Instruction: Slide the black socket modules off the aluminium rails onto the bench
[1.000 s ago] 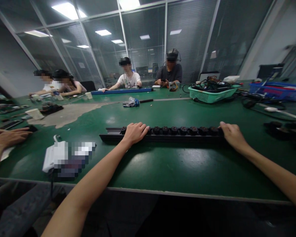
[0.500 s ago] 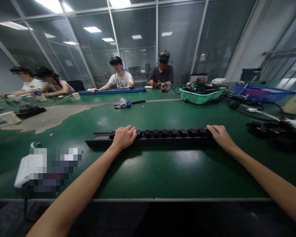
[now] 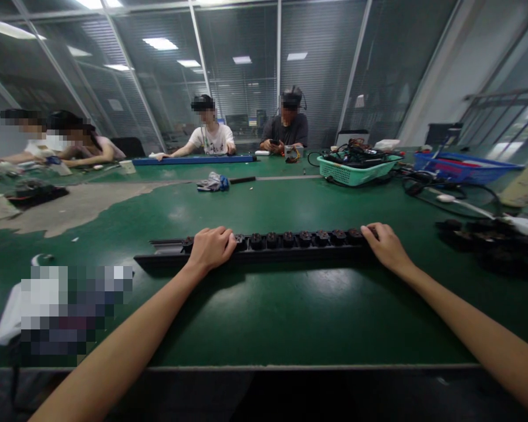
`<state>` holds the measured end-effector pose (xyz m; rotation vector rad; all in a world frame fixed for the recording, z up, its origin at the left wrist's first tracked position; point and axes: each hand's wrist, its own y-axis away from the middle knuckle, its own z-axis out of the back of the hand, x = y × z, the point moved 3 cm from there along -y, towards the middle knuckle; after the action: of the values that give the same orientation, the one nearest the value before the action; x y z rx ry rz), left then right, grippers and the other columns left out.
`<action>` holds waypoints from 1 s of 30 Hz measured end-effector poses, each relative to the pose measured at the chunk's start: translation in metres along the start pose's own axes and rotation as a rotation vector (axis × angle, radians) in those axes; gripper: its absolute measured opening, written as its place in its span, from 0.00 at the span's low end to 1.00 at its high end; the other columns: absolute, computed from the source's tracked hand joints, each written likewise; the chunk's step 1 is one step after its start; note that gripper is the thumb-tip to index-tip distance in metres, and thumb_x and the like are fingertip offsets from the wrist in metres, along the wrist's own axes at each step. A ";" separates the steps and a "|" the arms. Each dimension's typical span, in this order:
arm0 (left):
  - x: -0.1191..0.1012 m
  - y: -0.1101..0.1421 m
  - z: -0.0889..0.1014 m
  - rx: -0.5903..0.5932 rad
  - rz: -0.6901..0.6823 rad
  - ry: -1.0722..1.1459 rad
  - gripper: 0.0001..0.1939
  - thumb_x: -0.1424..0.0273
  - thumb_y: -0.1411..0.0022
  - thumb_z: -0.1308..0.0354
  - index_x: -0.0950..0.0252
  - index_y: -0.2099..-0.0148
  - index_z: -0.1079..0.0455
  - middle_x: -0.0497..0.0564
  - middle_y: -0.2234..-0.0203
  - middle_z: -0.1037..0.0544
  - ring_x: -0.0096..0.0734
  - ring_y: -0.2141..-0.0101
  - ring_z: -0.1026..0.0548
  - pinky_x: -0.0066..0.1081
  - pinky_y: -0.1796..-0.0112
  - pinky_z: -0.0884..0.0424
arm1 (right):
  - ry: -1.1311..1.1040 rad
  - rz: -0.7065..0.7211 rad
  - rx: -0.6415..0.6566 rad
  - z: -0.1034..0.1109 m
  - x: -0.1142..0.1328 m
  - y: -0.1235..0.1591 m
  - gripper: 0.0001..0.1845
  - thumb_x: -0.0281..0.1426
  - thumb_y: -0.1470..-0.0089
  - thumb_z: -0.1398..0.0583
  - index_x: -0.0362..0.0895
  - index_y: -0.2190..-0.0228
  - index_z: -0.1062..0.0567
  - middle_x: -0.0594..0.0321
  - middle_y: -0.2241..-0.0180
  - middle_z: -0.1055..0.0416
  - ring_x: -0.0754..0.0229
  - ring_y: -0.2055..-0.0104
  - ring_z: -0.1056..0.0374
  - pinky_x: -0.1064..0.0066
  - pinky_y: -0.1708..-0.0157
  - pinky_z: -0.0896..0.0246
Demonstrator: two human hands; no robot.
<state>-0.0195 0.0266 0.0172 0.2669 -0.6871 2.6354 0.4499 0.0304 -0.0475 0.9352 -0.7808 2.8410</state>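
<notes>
A long black power strip housing point(image 3: 286, 256) lies crosswise on the green table, its open channel holding a row of round black socket modules point(image 3: 289, 239). My left hand point(image 3: 212, 249) is closed over the strip left of its middle, fingers curled across the far side and covering part of the row. At the right end, my right hand point(image 3: 383, 243) grips the strip with bent fingers and the thumb beside the last visible socket module. That hand hides the strip's right tip. On the left, a bare stretch of channel point(image 3: 167, 248) shows past the first module.
Left front lies a white device point(image 3: 9, 310) beside a blurred-out item. More black round parts point(image 3: 488, 240) are heaped at right, near cables, a green basket point(image 3: 356, 171) and a blue basket point(image 3: 466, 170). Gloves point(image 3: 213, 182) lie beyond the strip. Several people sit across the table.
The camera view has turned to the right, so the table's contents appear further left. Both hands stay on the strip with little change in grip.
</notes>
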 end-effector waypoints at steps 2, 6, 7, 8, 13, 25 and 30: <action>0.000 0.000 0.001 -0.002 -0.006 0.003 0.24 0.64 0.27 0.61 0.65 0.64 0.26 0.55 0.70 0.22 0.36 0.71 0.27 0.37 0.66 0.39 | -0.012 -0.005 0.012 0.000 0.000 -0.001 0.30 0.57 0.40 0.51 0.45 0.61 0.27 0.48 0.58 0.29 0.44 0.49 0.32 0.53 0.44 0.38; 0.001 0.000 0.003 0.008 -0.011 -0.002 0.24 0.63 0.27 0.61 0.65 0.65 0.26 0.55 0.70 0.22 0.36 0.72 0.27 0.36 0.68 0.41 | -0.022 -0.017 0.032 0.001 0.000 -0.001 0.31 0.58 0.40 0.51 0.44 0.59 0.27 0.47 0.55 0.29 0.45 0.48 0.32 0.52 0.43 0.39; 0.001 0.000 0.003 0.011 -0.008 -0.008 0.25 0.63 0.27 0.62 0.64 0.65 0.26 0.55 0.70 0.22 0.36 0.72 0.27 0.36 0.68 0.42 | -0.025 -0.019 0.037 0.002 0.001 -0.001 0.32 0.58 0.40 0.51 0.44 0.59 0.27 0.46 0.55 0.29 0.44 0.48 0.32 0.52 0.42 0.39; 0.001 0.000 0.003 0.013 -0.005 -0.014 0.25 0.63 0.26 0.62 0.64 0.65 0.26 0.55 0.70 0.22 0.37 0.72 0.28 0.36 0.69 0.43 | -0.029 -0.021 0.042 0.002 0.002 -0.001 0.33 0.59 0.40 0.51 0.43 0.58 0.27 0.46 0.54 0.29 0.44 0.47 0.32 0.52 0.41 0.40; 0.002 0.000 0.002 0.015 0.001 -0.017 0.25 0.62 0.26 0.62 0.64 0.65 0.26 0.55 0.70 0.22 0.36 0.72 0.28 0.35 0.69 0.45 | -0.052 -0.060 0.074 0.006 0.004 0.002 0.35 0.60 0.39 0.51 0.43 0.55 0.25 0.44 0.52 0.29 0.43 0.45 0.32 0.51 0.39 0.41; 0.003 -0.001 0.002 0.016 0.005 0.024 0.26 0.62 0.27 0.63 0.64 0.65 0.25 0.56 0.69 0.21 0.38 0.71 0.27 0.36 0.69 0.42 | 0.044 0.000 0.065 0.021 0.007 0.011 0.35 0.55 0.34 0.58 0.44 0.52 0.24 0.45 0.53 0.24 0.43 0.46 0.31 0.50 0.43 0.38; 0.002 0.000 0.002 0.019 0.002 0.007 0.25 0.62 0.27 0.62 0.64 0.65 0.25 0.56 0.69 0.21 0.38 0.71 0.26 0.36 0.68 0.41 | 0.096 -0.040 0.145 0.022 0.013 0.017 0.36 0.55 0.36 0.51 0.40 0.44 0.27 0.45 0.54 0.22 0.44 0.52 0.25 0.54 0.49 0.32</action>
<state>-0.0207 0.0261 0.0198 0.2632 -0.6606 2.6444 0.4476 0.0032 -0.0325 0.8127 -0.5469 2.9137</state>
